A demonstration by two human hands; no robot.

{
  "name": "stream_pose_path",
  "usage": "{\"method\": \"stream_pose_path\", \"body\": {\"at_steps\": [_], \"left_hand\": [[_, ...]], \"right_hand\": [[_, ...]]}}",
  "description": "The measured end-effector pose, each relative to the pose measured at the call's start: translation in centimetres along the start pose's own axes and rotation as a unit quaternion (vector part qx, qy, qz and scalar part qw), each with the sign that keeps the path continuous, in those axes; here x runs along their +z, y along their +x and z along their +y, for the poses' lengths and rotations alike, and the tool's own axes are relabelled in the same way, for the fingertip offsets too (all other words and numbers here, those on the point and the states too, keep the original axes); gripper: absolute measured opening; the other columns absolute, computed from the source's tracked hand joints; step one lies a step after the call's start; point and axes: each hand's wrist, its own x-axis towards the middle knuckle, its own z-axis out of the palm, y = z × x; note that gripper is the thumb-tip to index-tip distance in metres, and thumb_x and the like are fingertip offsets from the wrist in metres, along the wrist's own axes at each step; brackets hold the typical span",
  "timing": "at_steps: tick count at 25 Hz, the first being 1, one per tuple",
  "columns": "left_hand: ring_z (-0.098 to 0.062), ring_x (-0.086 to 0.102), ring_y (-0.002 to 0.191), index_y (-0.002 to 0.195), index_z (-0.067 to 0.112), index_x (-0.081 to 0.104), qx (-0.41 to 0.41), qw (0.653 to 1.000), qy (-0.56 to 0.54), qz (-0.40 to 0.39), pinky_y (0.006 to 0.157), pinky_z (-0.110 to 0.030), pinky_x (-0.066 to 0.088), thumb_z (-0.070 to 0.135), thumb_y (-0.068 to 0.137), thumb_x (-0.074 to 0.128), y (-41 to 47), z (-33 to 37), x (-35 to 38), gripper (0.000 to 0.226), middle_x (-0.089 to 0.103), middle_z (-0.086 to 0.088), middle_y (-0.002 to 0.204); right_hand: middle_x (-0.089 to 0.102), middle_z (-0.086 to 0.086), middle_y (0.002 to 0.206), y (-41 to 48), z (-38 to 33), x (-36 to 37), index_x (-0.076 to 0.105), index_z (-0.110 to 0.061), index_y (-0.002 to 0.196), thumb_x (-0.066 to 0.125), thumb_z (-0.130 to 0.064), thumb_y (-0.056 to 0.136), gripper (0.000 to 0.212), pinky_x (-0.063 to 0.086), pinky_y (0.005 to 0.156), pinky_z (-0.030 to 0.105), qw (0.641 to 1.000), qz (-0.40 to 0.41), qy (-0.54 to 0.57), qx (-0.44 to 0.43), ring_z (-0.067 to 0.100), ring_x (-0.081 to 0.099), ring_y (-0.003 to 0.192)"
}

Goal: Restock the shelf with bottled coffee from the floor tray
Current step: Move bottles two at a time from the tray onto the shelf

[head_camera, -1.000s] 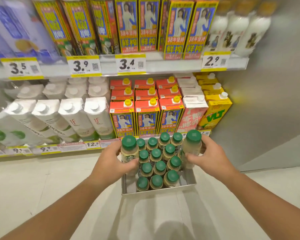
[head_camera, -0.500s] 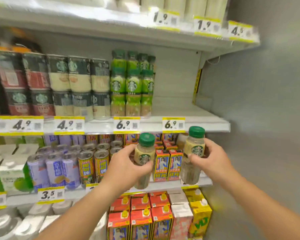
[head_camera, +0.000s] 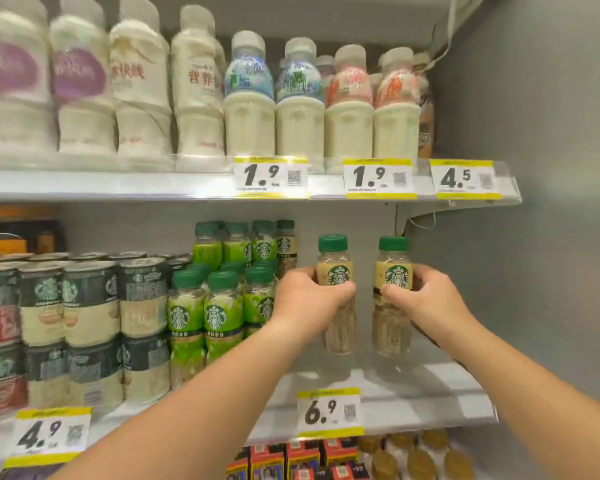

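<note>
The left hand [head_camera: 309, 299] was wrapped around the labelled waist of a clear plastic coffee bottle with a green screw cap and cream label [head_camera: 336, 296], fingers curled across the front below the round logo. The right hand [head_camera: 426, 301] gripped a second, matching green-capped coffee bottle [head_camera: 392, 296] the same way, thumb on the near side of the label. Both bottles were upright, slightly apart from each other, and held above the bare right end of the grey metal shelf [head_camera: 440, 386], not yet resting on it.

The step in hand appeared to be placement: the bottles had been carried to the open bay and remained to be set down. The next move would call for pushing each bottle toward the back of the shelf, lowering it until the base sat flat, then loosening the fingers without tipping it.

The bottles were smooth, cylindrical and transparent, showing pale brown liquid below the label. Just to the left stood a block of green-labelled bottles with green caps [head_camera: 219, 313], and further left, stacked dark-and-cream cans [head_camera: 90, 306]. A yellow-edged price tag reading 6.9 [head_camera: 329, 412] was clipped to the front edge of the shelf below the hands. The floor tray was out of view.
</note>
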Motion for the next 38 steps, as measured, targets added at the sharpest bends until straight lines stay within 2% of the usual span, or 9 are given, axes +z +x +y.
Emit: {"method": "stream_pose_path", "body": {"at_steps": [4,8,11,14,17,20,26,30,38], "left_hand": [[-0.014,0.07,0.069,0.076,0.018,0.072,0.004,0.998,0.047,0.05,0.066,-0.031,0.058,0.03,0.069,0.078,7.2,-0.1,3.2,0.016,0.073,0.004,0.071],[-0.024,0.068,0.079,0.096,0.013,0.067,0.008,0.996,0.033,0.086,0.074,-0.038,0.058,0.022,0.081,0.076,11.0,-1.6,4.5,0.02,0.071,-0.003,0.084],[-0.028,0.067,0.089,0.106,0.014,0.062,-0.006,0.993,0.022,0.114,0.083,-0.042,0.056,0.02,0.09,0.069,12.8,-2.9,5.3,0.019,0.07,-0.005,0.095],[-0.027,0.064,0.095,0.11,0.014,0.058,0.01,0.992,0.024,0.123,0.082,-0.035,0.052,0.019,0.094,0.065,13.6,-3.3,5.7,0.018,0.067,-0.005,0.099],[-0.025,0.063,0.1,0.114,0.012,0.057,0.027,0.991,0.05,0.117,0.085,-0.034,0.051,0.014,0.087,0.072,13.5,-4.3,6.0,0.03,0.065,-0.006,0.106],[-0.028,0.054,0.111,0.124,0.011,0.055,-0.013,0.978,0.164,0.13,0.1,-0.039,0.046,0.018,0.08,0.078,12.7,-6.1,6.4,0.049,0.05,-0.011,0.123],[-0.031,0.054,0.114,0.128,0.009,0.043,-0.026,0.961,0.219,0.165,0.093,-0.04,0.046,0.02,0.08,0.081,12.8,-6.8,6.8,0.062,0.044,-0.01,0.128],[-0.031,0.056,0.113,0.127,0.009,0.045,-0.024,0.948,0.262,0.179,0.092,-0.04,0.047,0.023,0.08,0.081,13.7,-7.4,6.7,0.061,0.049,-0.011,0.127],[-0.031,0.06,0.111,0.122,0.011,0.048,-0.009,0.937,0.297,0.182,0.085,-0.041,0.051,0.028,0.08,0.08,14.8,-7.8,6.7,0.056,0.053,-0.01,0.125]], "right_hand": [[0.076,-0.009,0.078,8.1,1.2,0.9,0.072,-0.025,0.083,0.078,-0.034,0.065,0.021,0.056,0.065,0.029,1.0,0.017,0.009,0.004,0.009,0.071,0.072],[0.076,-0.007,0.082,13.0,3.0,2.3,0.071,-0.023,0.086,0.077,-0.022,0.072,0.016,0.052,0.059,0.018,1.0,-0.005,0.027,0.005,0.003,0.071,0.07],[0.076,-0.006,0.086,14.5,5.3,4.1,0.071,-0.024,0.089,0.075,-0.023,0.073,0.017,0.055,0.065,0.023,0.999,-0.031,0.02,0.021,0.005,0.071,0.074],[0.077,-0.006,0.088,15.2,6.1,5.3,0.071,-0.025,0.09,0.073,-0.024,0.075,0.015,0.054,0.064,0.022,0.998,-0.056,0.036,0.018,0.002,0.07,0.072],[0.075,-0.01,0.094,15.1,6.8,5.1,0.069,-0.03,0.097,0.077,-0.028,0.075,0.024,0.055,0.075,0.026,0.996,-0.085,0.039,0.008,0.004,0.07,0.082],[0.071,-0.014,0.094,14.1,8.7,4.4,0.07,-0.036,0.096,0.081,-0.031,0.073,0.027,0.048,0.068,0.019,0.993,-0.12,0.014,0.014,0.004,0.066,0.086],[0.068,-0.001,0.097,14.5,10.4,6.6,0.063,-0.02,0.103,0.087,-0.021,0.071,0.04,0.048,0.068,0.025,0.995,-0.095,0.009,0.032,0.014,0.064,0.088],[0.065,-0.012,0.09,15.7,10.5,8.6,0.06,-0.031,0.088,0.084,-0.023,0.074,0.029,0.04,0.058,0.015,0.994,-0.104,-0.022,0.014,-0.001,0.059,0.081],[0.066,-0.017,0.08,16.4,10.5,10.1,0.062,-0.033,0.087,0.082,-0.024,0.076,0.025,0.038,0.048,0.002,0.993,-0.101,-0.053,-0.014,-0.008,0.059,0.069]]}}
